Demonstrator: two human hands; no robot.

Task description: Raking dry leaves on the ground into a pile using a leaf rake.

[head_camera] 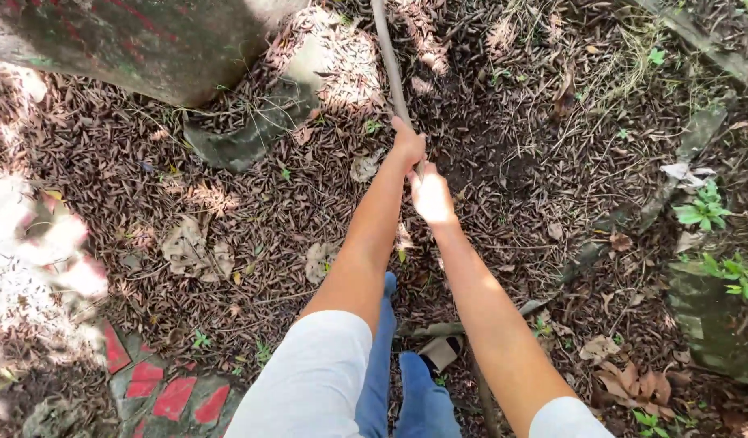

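Note:
Both of my arms reach forward and down over ground covered in dry brown leaves. My left hand [408, 144] is closed around a long thin wooden pole [389, 61] that runs up and away to the top edge of the view. My right hand [431, 195] grips the same pole just below the left hand, partly in bright sunlight. The pole's lower part is hidden behind my hands and arms. My legs in blue trousers [406, 381] and a sandalled foot [440, 351] show beneath the arms.
A mossy concrete block [139, 40] lies at the upper left, with a flat stone [252, 134] beside it. Red tile pieces [159, 389] sit at the lower left. Green weeds [715, 235] and a mossy stone [711, 316] are on the right.

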